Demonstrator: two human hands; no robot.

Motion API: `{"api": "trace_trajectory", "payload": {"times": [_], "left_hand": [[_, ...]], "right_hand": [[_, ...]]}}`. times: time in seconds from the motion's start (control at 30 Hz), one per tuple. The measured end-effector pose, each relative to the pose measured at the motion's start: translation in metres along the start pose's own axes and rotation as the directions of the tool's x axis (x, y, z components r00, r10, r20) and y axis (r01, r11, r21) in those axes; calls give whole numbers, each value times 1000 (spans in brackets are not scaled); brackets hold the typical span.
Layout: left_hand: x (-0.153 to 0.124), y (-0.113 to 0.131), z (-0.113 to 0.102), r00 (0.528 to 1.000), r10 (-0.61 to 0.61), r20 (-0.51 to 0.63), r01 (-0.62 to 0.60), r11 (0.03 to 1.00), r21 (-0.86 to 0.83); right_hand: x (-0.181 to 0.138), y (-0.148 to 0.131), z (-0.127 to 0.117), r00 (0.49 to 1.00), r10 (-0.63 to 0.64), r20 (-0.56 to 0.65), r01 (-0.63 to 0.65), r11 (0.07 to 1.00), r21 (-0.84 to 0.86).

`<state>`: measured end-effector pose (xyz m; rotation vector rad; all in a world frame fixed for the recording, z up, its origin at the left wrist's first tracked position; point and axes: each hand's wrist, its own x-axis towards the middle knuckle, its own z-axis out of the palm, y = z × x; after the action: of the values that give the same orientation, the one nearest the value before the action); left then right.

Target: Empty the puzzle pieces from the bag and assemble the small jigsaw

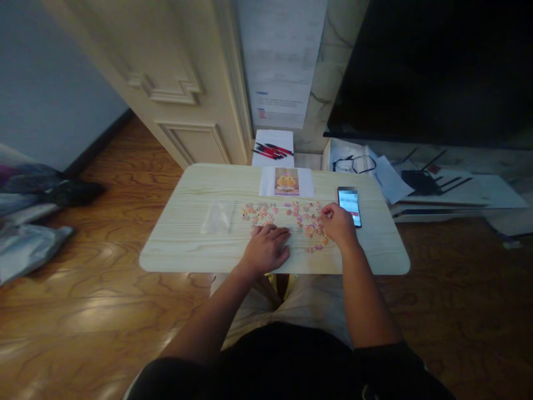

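Loose jigsaw puzzle pieces (314, 222) in pink, orange and yellow lie scattered over the middle of a pale wood-grain table (175, 239). A smaller group of puzzle pieces (260, 211) is spread to their left. My left hand (267, 248) rests on the table, fingers stretched out, just below the left group. At the right edge of the pieces, my right hand (338, 222) has its thumb and fingers pinched together; what is between the fingertips is too small to make out. A printed sheet with a picture of a yellow figure (287, 181) lies behind the pieces.
A clear plastic bag (218, 217) lies left of the pieces. A lit phone (350, 205) sits beside my right hand. Beyond the far edge are red and black pens (272, 150), a white box with a black cable (353, 163), and a black router (420, 183).
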<state>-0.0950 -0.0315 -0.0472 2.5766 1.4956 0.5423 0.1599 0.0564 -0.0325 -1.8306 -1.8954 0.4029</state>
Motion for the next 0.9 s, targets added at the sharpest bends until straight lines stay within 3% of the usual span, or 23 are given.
{"api": "trace_trajectory", "payload": {"times": [0.07, 0.17, 0.27, 0.4, 0.6, 0.9], "left_hand": [[-3, -5, -3, 1000, 4, -11, -4, 1000, 5], [-7, -12, -7, 1000, 10, -7, -9, 1000, 15], [-10, -14, -9, 999, 27, 27, -28, 999, 23], [-13, -13, -7, 999, 16, 35, -16, 1000, 14], [-13, -11, -7, 1000, -21, 11, 21, 1000, -6], [-14, -12, -6, 1000, -29, 2, 29, 999, -24]], "right_hand": [[-10, -14, 3, 997, -36, 61, 26, 988, 150], [-24, -39, 15, 959, -200, 201, 137, 948, 289], [-29, -56, 29, 918, -303, 254, 257, 946, 198], [-26, -60, 36, 905, -350, 243, 345, 936, 65], [-27, -60, 32, 908, -336, 252, 358, 933, -46], [-29, -58, 39, 922, -335, 193, 337, 941, 23]]}}
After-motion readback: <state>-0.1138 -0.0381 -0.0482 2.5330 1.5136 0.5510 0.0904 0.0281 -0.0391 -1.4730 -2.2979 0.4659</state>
